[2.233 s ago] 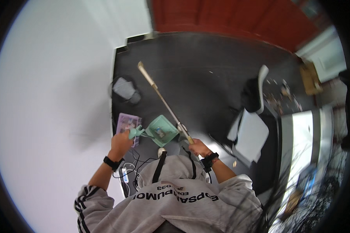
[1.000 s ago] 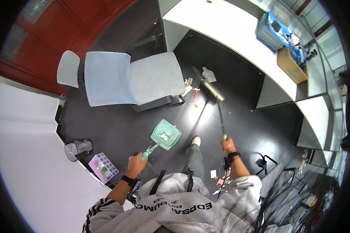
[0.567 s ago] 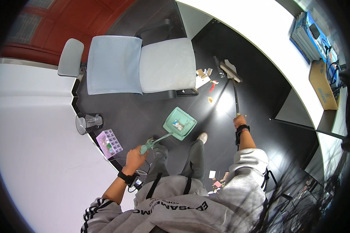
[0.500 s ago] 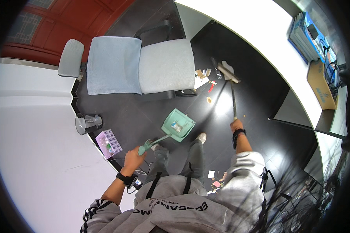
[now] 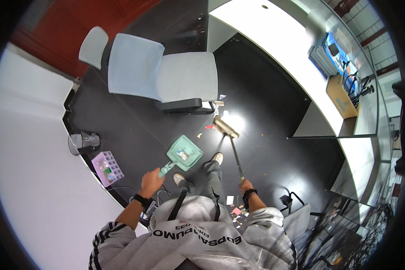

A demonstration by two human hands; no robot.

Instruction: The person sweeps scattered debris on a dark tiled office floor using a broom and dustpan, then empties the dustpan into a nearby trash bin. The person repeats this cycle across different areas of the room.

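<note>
2 hands (image 5: 152, 182) (image 5: 245, 185) w/ dustpan (image 5: 192, 150) L, broom (image 5: 227, 128) R.

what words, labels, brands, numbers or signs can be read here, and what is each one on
Grey hoodie: black lettering with some digits, upside down in the picture; large enough to make out, but I won't copy it.
Cardboard box: faint marks, too small to read.
Blue-covered stack: any print too small and blurred to read.
White-and-blue scrap in the green dustpan: any print too small to read.
</note>
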